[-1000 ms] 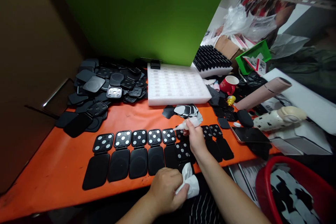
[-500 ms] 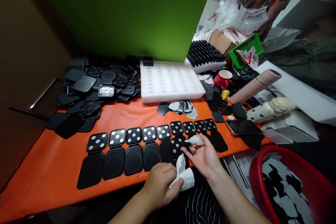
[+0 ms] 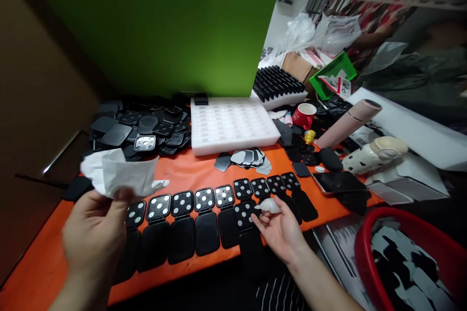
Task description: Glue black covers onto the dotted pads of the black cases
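My left hand (image 3: 97,233) is raised at the left, its fingers pinching a crumpled white tissue (image 3: 120,172) above the row of cases. My right hand (image 3: 280,226) holds a small white squeeze bottle (image 3: 269,205) with its tip pointing left. Just left of that tip lies an open black case (image 3: 243,215) with pale round dots. Several opened black cases stand in a row along the orange table (image 3: 175,167), dotted halves at the back and plain flaps toward the front edge. The tissue and my left hand partly cover the leftmost case.
Black parts (image 3: 116,133) are heaped at the back left. A white foam tray (image 3: 233,126) sits behind grey and white pieces (image 3: 251,158). To the right are a red mug (image 3: 304,115), pink bottle (image 3: 350,121), phone (image 3: 339,182) and red basin (image 3: 365,252). A person's arm shows behind.
My left hand has moved left and up with the tissue, away from the case near my right hand. My right hand still holds the bottle in about the same place.
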Demonstrator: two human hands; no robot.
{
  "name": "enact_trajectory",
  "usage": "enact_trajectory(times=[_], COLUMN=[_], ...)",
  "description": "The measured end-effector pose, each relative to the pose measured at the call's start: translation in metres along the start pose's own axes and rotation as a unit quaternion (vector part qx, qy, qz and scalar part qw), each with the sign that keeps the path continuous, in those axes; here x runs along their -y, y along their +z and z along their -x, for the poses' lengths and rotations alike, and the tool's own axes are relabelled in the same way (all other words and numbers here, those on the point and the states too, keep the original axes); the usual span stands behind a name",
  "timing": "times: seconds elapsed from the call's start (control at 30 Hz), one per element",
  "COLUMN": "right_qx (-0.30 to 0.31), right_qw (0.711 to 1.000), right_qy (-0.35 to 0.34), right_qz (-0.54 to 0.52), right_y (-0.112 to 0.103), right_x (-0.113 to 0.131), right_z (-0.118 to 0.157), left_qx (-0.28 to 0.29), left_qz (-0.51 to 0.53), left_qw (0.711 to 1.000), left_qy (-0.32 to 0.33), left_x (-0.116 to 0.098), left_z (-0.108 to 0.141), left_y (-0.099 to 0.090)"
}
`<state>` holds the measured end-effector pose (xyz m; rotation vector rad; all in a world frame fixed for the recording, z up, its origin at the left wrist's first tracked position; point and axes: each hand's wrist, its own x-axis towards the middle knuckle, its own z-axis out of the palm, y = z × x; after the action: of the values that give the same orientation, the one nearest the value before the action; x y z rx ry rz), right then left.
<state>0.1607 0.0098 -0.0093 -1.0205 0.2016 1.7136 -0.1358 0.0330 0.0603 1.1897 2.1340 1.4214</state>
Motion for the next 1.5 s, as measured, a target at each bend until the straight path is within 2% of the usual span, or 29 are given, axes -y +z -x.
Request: enact_trajectory(times=[0.03, 0.07, 0.13, 0.2, 0.27, 0.33, 0.5, 0.57, 0.6, 0.67, 0.73, 0.8, 0.87, 0.93, 1.0, 1.07, 1.13, 1.27, 1.37, 1.43, 1.5], right_qx=[0.004, 0.008, 0.017, 0.026, 0.029, 0.03, 0.041, 0.038, 0.035, 0.035, 0.045, 0.058, 0.064, 0.067, 0.072, 0.083, 0.102, 0.162, 0.194, 0.19, 0.18], right_qw=[1.0, 1.0, 0.998, 0.996, 0.994, 0.99, 0.976, 0.971, 0.971, 0.972, 0.975, 0.978, 0.983, 0.989, 0.994, 0.995, 0.991, 0.958, 0.918, 0.889, 0.873], right_qy=[-0.002, -0.007, -0.025, -0.048, -0.076, -0.106, -0.182, -0.199, -0.199, -0.19, -0.17, -0.149, -0.12, -0.089, -0.065, -0.048, -0.04, -0.089, -0.136, -0.168, -0.199], right_qz=[-0.012, -0.024, -0.049, -0.067, -0.079, -0.089, -0.113, -0.125, -0.129, -0.133, -0.133, -0.135, -0.127, -0.101, -0.053, 0.011, 0.083, 0.218, 0.318, 0.381, 0.408], right_y=[0.0, 0.0, 0.001, 0.0, -0.001, -0.005, -0.016, -0.019, -0.021, -0.023, -0.023, -0.021, -0.016, -0.007, 0.006, 0.021, 0.037, 0.065, 0.081, 0.088, 0.093], right_x=[0.002, 0.005, 0.013, 0.026, 0.042, 0.059, 0.094, 0.1, 0.101, 0.101, 0.096, 0.09, 0.082, 0.07, 0.056, 0.039, 0.021, -0.01, -0.026, -0.031, -0.032], right_z=[0.0, 0.001, 0.002, 0.005, 0.009, 0.016, 0.036, 0.043, 0.045, 0.047, 0.044, 0.039, 0.031, 0.023, 0.016, 0.009, 0.003, -0.015, -0.032, -0.041, -0.046], left_qx=[0.008, 0.043, 0.153, 0.28, 0.377, 0.415, 0.461, 0.474, 0.475, 0.467, 0.451, 0.425, 0.385, 0.342, 0.314, 0.308, 0.318, 0.397, 0.407, 0.401, 0.4], left_qz=[0.005, 0.014, 0.026, 0.024, 0.025, 0.034, 0.087, 0.103, 0.108, 0.114, 0.113, 0.1, 0.084, 0.057, 0.023, -0.047, -0.062, -0.054, -0.053, -0.058, -0.052], left_qw=[1.0, 0.999, 0.987, 0.958, 0.919, 0.897, 0.865, 0.857, 0.856, 0.86, 0.87, 0.887, 0.908, 0.929, 0.942, 0.94, 0.934, 0.882, 0.856, 0.847, 0.843], left_qy=[-0.004, 0.002, 0.03, 0.067, 0.117, 0.146, 0.177, 0.174, 0.172, 0.17, 0.165, 0.153, 0.141, 0.127, 0.115, 0.137, 0.149, 0.248, 0.314, 0.344, 0.357], left_x=[-0.004, -0.008, -0.016, -0.025, -0.039, -0.06, -0.126, -0.142, -0.145, -0.137, -0.117, -0.091, -0.064, -0.037, -0.01, 0.015, 0.034, 0.052, 0.051, 0.049, 0.046], left_z=[-0.005, -0.007, -0.004, 0.007, 0.02, 0.033, 0.051, 0.052, 0.051, 0.047, 0.035, 0.016, -0.001, -0.007, 0.002, 0.025, 0.055, 0.102, 0.117, 0.121, 0.127], left_y=[0.005, 0.012, 0.036, 0.067, 0.102, 0.139, 0.232, 0.253, 0.257, 0.25, 0.224, 0.183, 0.135, 0.086, 0.048, 0.024, 0.015, 0.02, 0.029, 0.033, 0.036])
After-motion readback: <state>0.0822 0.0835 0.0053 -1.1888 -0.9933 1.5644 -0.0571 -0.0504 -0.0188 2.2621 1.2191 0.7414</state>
